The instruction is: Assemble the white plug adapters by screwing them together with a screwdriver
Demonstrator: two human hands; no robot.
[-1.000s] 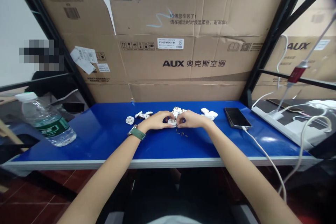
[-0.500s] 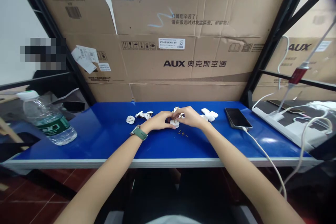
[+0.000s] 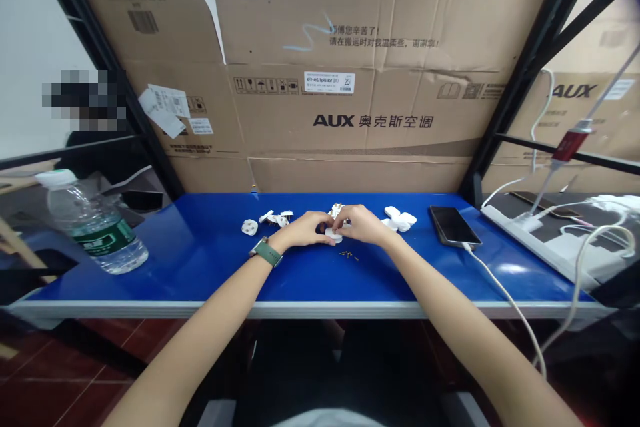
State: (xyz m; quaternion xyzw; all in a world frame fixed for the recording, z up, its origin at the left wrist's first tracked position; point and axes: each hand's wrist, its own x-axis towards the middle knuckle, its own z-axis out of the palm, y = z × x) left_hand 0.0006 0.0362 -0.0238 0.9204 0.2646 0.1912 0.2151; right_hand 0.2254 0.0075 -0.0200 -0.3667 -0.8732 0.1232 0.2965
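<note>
Both my hands meet over a small white round part [image 3: 333,235] on the blue tabletop. My left hand [image 3: 307,229], with a green-strapped watch on its wrist, grips the part's left side between thumb and fingers. My right hand [image 3: 361,223] has its fingers pinched together over the top of the part; whatever they hold is hidden. Several small brass-coloured screws [image 3: 349,255] lie just in front. Behind the hands sit more white pieces [image 3: 337,209]. To the left are a white round piece [image 3: 249,227] and a group of small white parts [image 3: 275,218].
White rounded covers [image 3: 399,219] lie right of my hands. Farther right are a phone [image 3: 454,225] on a cable and a white power strip [image 3: 535,240]. A water bottle [image 3: 100,227] stands at the left. Cardboard [image 3: 360,167] walls the back. A person sits beyond, at the left.
The fingers of my right hand have shifted slightly over the white part. My left hand stays around it. The view has moved very slightly.
</note>
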